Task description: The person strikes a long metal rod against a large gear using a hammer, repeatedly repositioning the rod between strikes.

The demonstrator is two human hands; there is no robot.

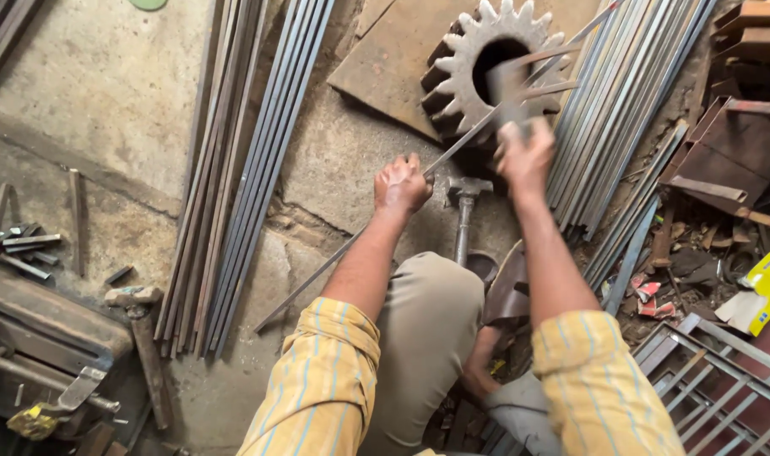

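Observation:
My left hand [402, 184] grips a long thin steel rod [461, 143] that runs from the floor at lower left up across a large rusty gear wheel [486, 63]. My right hand [524, 156] is shut on the handle of a hammer [507, 89], which is blurred and raised just over the gear's hub, above the rod. A second hammer [465, 203] lies on the floor between my hands, its handle pointing toward my knee. My sleeves are yellow with stripes.
Bundles of long steel strips [233, 169] lie to the left, more strips [621, 118] to the right. Scrap metal and a yellow packet [769, 287] sit at the right, a metal grille [723, 380] at lower right, a hammer [140, 329] and short rods [26, 249] at the left.

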